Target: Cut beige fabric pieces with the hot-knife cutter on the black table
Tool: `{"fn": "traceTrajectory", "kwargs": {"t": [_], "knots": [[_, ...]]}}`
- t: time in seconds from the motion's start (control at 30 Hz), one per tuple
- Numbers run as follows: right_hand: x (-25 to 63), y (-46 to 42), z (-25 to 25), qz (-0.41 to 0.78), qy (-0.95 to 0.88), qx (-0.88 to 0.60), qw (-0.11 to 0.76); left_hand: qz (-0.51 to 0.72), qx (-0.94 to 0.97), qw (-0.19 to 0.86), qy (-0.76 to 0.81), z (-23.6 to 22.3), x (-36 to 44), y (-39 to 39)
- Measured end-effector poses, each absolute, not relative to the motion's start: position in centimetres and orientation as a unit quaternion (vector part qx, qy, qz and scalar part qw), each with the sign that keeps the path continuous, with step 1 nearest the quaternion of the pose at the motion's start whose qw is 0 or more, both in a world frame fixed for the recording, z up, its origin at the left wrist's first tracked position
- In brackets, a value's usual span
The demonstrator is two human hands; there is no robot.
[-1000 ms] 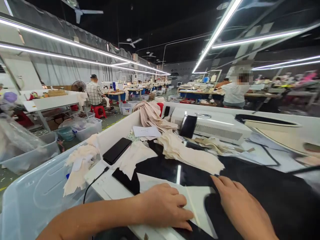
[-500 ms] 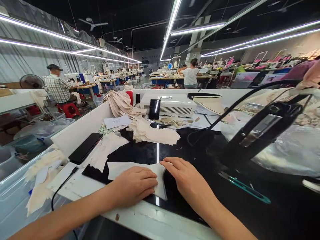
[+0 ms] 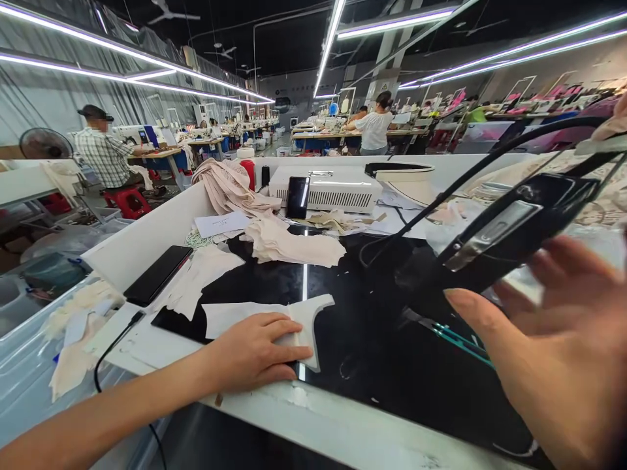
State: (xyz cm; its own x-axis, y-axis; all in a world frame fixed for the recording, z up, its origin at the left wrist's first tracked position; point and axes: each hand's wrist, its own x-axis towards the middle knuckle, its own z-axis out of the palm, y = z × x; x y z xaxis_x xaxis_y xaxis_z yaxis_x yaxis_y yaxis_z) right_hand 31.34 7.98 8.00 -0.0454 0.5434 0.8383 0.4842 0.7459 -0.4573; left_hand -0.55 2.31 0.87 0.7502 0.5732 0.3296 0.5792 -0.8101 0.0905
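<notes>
My left hand (image 3: 259,349) lies flat on a white cut fabric piece (image 3: 321,313), fingers stretched toward its right part. The piece rests on the shiny black tabletop (image 3: 377,326) near its front edge; its curved corner shows beyond my fingertips. My right hand (image 3: 553,352) is raised at the right, thumb and fingers spread, slightly blurred. It is nearest to a black machine part with a metal plate (image 3: 494,236), which stands tilted behind it; whether they touch I cannot tell. Turquoise thread snips (image 3: 455,341) lie on the tabletop, partly hidden by my right hand.
A stack of cream fabric pieces (image 3: 294,243) lies farther back. At the left are a black phone (image 3: 157,275) and more cloth scraps (image 3: 206,271). Behind stand a white vented box (image 3: 326,189) and an upright phone (image 3: 297,197). A black cable (image 3: 421,222) arches at the right.
My right hand has left the fabric piece and moved right, opening beside the black machine part. My left hand stays on the fabric. The view has tilted slightly down.
</notes>
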Motion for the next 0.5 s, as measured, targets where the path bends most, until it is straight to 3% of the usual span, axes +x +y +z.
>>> {"fn": "traceTrajectory", "kwargs": {"t": [0.17, 0.5], "knots": [[28.2, 8.7, 8.4, 0.221, -0.587, -0.389, 0.675, -0.172, -0.937, 0.009, -0.305, 0.8, -0.3, 2.1], [25.5, 6.6, 8.2, 0.271, -0.582, -0.345, 0.684, -0.212, -0.944, 0.033, -0.252, 0.5, 2.6, 2.6]]}}
